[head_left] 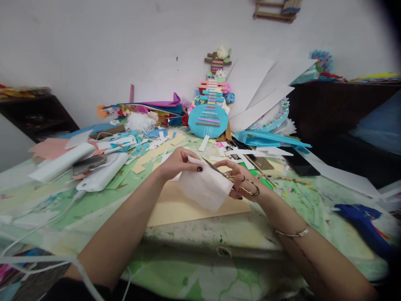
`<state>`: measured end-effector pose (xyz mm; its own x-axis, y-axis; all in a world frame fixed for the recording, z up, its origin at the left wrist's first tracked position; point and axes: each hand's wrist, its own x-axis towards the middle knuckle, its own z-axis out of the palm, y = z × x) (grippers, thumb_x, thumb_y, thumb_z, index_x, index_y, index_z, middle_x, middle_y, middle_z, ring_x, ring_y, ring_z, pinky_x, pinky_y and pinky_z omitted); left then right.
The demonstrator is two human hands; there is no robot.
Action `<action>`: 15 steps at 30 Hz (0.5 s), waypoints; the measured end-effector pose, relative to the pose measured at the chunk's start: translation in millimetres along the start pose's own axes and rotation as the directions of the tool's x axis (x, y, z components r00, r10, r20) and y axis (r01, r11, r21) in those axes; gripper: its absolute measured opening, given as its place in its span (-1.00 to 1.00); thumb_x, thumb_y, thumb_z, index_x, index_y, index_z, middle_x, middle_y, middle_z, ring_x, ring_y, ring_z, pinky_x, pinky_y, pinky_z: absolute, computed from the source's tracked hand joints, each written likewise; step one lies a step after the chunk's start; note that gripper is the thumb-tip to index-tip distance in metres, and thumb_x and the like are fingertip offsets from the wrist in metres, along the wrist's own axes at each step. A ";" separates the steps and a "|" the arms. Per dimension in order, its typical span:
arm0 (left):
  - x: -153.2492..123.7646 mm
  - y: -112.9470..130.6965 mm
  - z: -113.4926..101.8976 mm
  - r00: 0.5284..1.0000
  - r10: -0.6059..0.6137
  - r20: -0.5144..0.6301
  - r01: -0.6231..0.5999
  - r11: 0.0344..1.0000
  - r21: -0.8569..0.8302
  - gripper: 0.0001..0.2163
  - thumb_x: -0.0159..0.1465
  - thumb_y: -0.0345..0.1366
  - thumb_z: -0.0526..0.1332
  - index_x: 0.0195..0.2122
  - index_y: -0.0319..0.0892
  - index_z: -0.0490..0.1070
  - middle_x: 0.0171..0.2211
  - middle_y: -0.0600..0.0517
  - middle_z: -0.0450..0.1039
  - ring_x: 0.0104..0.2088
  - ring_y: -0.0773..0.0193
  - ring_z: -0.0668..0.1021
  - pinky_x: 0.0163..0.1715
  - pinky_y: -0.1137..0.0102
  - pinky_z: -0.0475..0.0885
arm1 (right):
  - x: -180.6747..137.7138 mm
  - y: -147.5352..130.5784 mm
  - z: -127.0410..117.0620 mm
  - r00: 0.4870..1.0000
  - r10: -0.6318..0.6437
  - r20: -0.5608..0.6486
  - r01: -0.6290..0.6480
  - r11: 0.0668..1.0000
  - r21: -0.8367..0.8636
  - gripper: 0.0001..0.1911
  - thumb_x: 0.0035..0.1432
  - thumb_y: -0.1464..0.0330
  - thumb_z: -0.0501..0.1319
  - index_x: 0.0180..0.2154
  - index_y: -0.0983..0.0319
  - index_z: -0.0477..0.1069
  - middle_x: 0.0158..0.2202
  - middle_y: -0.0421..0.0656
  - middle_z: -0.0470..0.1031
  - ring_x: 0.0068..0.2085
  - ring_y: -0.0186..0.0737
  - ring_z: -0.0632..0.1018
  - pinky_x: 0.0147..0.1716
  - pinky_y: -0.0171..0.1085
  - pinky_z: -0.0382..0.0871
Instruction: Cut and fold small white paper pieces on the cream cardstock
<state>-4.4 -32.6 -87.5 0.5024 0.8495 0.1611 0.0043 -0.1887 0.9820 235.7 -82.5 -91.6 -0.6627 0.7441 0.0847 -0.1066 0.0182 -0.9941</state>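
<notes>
- Because its cord trails off toward the near left, the white corded block point(103, 172) seems laid at that side to keep clear of the hands
- Left hand point(178, 164) pinches the upper-left edge of a thin white sheet point(203, 191), thumb on top, fingers mostly hidden behind, probably to steady something so limp
- Beneath that sheet, a beige board point(169, 210) lies at the table's near edge, perhaps as a work surface
- Behind, a blue lute-shaped craft piece point(208, 120) stands upright near the wall, likely to leave the front free
- Gold-handled scissors point(230, 177) point up-left along the sheet's upper edge; whether their blades are parted, I cannot tell
- Right hand point(247, 177) curls loosely around the handle loops, apparently for control
- Farther right, a dark phone point(301, 161) lies flat, out of the way
</notes>
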 end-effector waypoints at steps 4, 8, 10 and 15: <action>-0.6 -0.7 0.0 1.000 -0.025 0.008 0.025 1.000 -0.019 -0.79 -0.08 -0.25 0.42 -0.47 -0.28 0.57 -0.55 -0.04 0.53 -0.59 0.32 0.51 -0.63 0.51 0.38 | 0.2 -0.6 1.4 1.000 0.003 0.007 -0.003 1.000 0.013 -0.42 -0.10 0.24 0.27 -0.02 0.22 0.17 -0.61 -0.40 0.13 -0.68 -0.51 0.09 -0.74 -0.44 -0.02; -2.0 0.9 -0.4 0.999 -0.033 0.005 0.033 0.999 -0.015 -0.80 -0.08 -0.26 0.42 -0.48 -0.28 0.57 -0.57 -0.02 0.52 -0.62 0.35 0.49 -0.64 0.53 0.36 | 0.7 -1.2 1.9 1.000 0.018 -0.006 -0.018 0.999 0.032 -0.37 -0.13 0.19 0.30 -0.02 0.21 0.17 -0.62 -0.41 0.11 -0.70 -0.52 0.08 -0.76 -0.45 -0.05; -2.4 2.0 -0.3 0.999 -0.035 -0.001 0.035 0.999 -0.006 -0.80 -0.08 -0.26 0.42 -0.48 -0.28 0.57 -0.58 -0.02 0.52 -0.63 0.35 0.49 -0.66 0.53 0.35 | 1.0 -0.8 0.9 1.000 0.027 -0.006 -0.027 0.999 0.037 -0.35 -0.12 0.14 0.30 -0.01 0.22 0.16 -0.63 -0.42 0.10 -0.71 -0.52 0.08 -0.77 -0.46 -0.06; -3.0 4.8 0.7 0.999 -0.041 -0.008 0.041 0.999 0.010 -0.81 -0.08 -0.27 0.42 -0.49 -0.30 0.57 -0.61 -0.01 0.50 -0.65 0.36 0.48 -0.68 0.55 0.32 | 1.3 -0.2 -2.2 0.999 0.044 -0.015 -0.044 0.998 0.034 -0.40 -0.11 0.18 0.30 -0.04 0.23 0.20 -0.64 -0.43 0.12 -0.74 -0.56 0.08 -0.79 -0.49 -0.10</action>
<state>-5.3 -36.3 -83.3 0.4948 0.8605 0.1213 0.0335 -0.1583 0.9868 236.5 -80.1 -91.4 -0.6558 0.7539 0.0398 -0.1031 -0.0372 -0.9940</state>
